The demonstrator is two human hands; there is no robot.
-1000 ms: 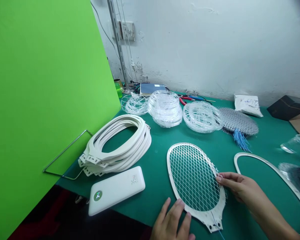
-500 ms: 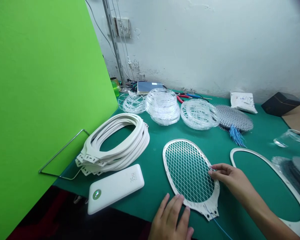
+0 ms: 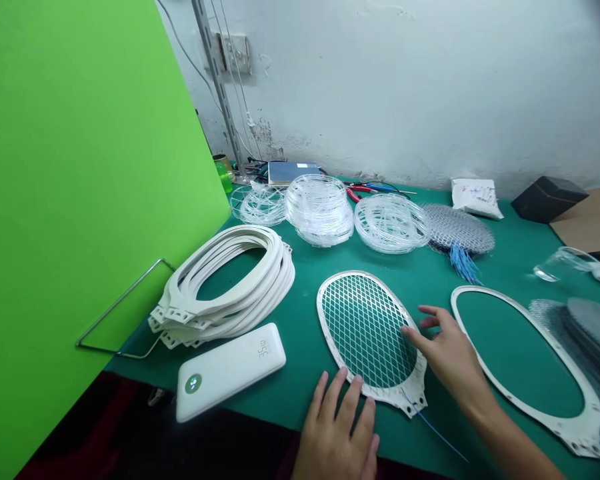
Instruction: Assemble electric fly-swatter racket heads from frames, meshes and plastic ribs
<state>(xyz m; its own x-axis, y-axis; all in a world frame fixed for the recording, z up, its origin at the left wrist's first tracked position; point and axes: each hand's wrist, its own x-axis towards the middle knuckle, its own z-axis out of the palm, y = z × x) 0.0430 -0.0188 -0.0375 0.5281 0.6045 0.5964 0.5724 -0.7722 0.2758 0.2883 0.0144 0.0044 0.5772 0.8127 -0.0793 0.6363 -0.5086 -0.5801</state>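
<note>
A white oval frame with a metal mesh (image 3: 367,330) lies flat on the green table (image 3: 310,313). My left hand (image 3: 337,433) rests open with its fingertips on the frame's near edge, beside the handle tab. My right hand (image 3: 445,350) is open, fingers stretched out and touching the frame's right rim. A thin blue wire (image 3: 437,432) trails from the tab toward me. An empty white oval frame (image 3: 527,367) lies just right of my right hand.
A stack of white frames (image 3: 230,287) and a white power bank (image 3: 230,372) lie at left, beside a green screen (image 3: 80,167). Clear plastic grids (image 3: 350,217), metal meshes with blue wires (image 3: 457,233), pliers, a book, a bag and a black box line the back.
My right hand has let go of its pinch on the mesh rim and opened flat. The view has shifted right, showing more of the empty frame.
</note>
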